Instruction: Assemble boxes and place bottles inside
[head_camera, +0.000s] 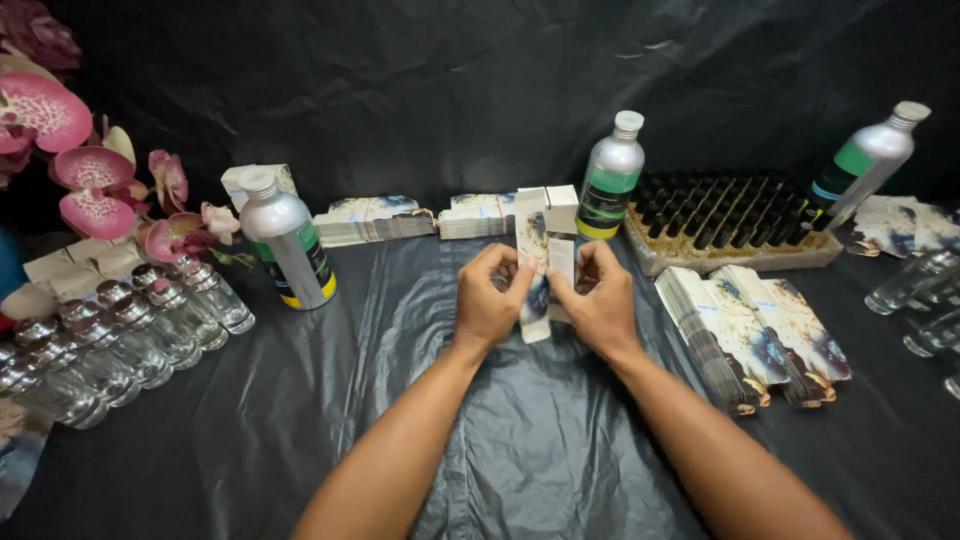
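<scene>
Carton (540, 262): thin printed card, white with dark marbling, held upright over the middle of the table between both hands; top flaps stand open, body only partly squared.
Left hand (487, 303): pinched on the carton's left edge.
Right hand (604, 305): pinched on its right edge.
Progress: judged early; flat cartons (752, 335) lie stacked at right, more stacks (374, 219) behind.
Glass bottles (120, 330): clear, chrome-capped, rowed at left.
Metal bottles (288, 240): smooth silver, upright.
Table cover (540, 440): black plastic, wrinkled, glossy.

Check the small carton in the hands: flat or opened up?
Opened up. The carton held between the left hand and right hand shows separate faces and raised top flaps, unlike the flat stacks nearby.
</scene>
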